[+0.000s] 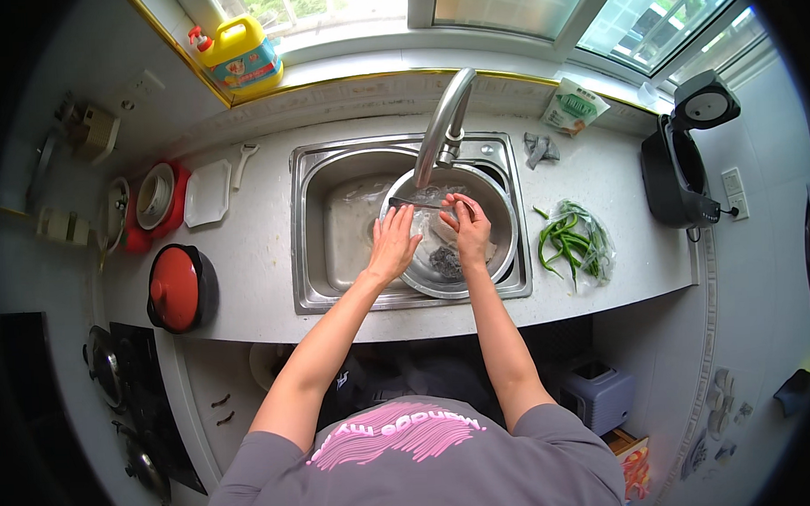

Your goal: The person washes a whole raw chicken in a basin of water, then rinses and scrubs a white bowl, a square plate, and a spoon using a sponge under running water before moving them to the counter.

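Observation:
A round stainless steel basin point(510, 249) rests in the right part of the metal sink point(300, 256). In my right hand point(472, 230), above the basin, is a slim utensil point(425, 204) with a dark end pointing left; its exact kind is unclear. My left hand point(394, 243) is over the basin's left rim, fingers stretched forward and tips close to the utensil. Whether they touch it cannot be made out. Below my hands, a dark mesh-like scouring pad point(445, 261) lies in the basin, with a pale object partly hidden by my right hand. The faucet point(434, 138) arches over the basin.
Right of the sink lie green chili peppers point(565, 241) in a clear bag and a grey rag point(540, 148). An open black appliance point(676, 170) stands farther right. Leftward are a red-lidded pot point(177, 288), a white tray point(207, 191) and a peeler point(244, 166).

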The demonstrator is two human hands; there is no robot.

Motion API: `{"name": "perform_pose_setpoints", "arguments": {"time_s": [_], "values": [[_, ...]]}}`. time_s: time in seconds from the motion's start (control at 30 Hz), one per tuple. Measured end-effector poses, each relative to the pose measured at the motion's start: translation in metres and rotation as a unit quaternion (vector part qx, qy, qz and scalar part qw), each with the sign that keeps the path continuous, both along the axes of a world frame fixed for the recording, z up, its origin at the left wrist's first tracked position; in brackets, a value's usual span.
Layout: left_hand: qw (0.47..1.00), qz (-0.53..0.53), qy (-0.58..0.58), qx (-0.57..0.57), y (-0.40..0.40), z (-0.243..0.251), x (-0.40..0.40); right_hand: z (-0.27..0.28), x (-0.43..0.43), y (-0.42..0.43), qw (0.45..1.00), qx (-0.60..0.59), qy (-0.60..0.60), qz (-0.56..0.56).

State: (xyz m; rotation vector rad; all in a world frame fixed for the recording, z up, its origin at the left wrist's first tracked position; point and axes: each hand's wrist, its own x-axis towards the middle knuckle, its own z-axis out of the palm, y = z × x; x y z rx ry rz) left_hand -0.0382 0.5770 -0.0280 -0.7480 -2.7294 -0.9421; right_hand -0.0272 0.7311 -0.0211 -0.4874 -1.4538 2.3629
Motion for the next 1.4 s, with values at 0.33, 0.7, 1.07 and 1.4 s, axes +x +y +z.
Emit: {"name": "perform_pose_setpoints", "arguments": {"time_s": [0.33, 0.7, 1.07, 1.4], "values": [[0.973, -0.03, -0.228, -0.02, -0.015, -0.005, -0.013, -0.047, -0.007, 0.027, 0.982, -0.128, -0.048, 0.129], [0.732, 0.124, -0.622, 0.249, 0.007, -0.017, -0.003, -0.119, -0.001, 0.023, 0.962, -0.093, -0.245, 0.071], [0.743, 0.07, -0.633, 0.207, -0.006, -0.016, 0.023, -0.105, -0.018, 0.012, 0.884, 0.44, -0.161, -0.001], [0.99, 0.016, 0.082, -0.117, -0.065, 0.094, 0.022, 0.011, -0.067, 0.054, 0.661, 0.744, -0.005, -0.096]]}}
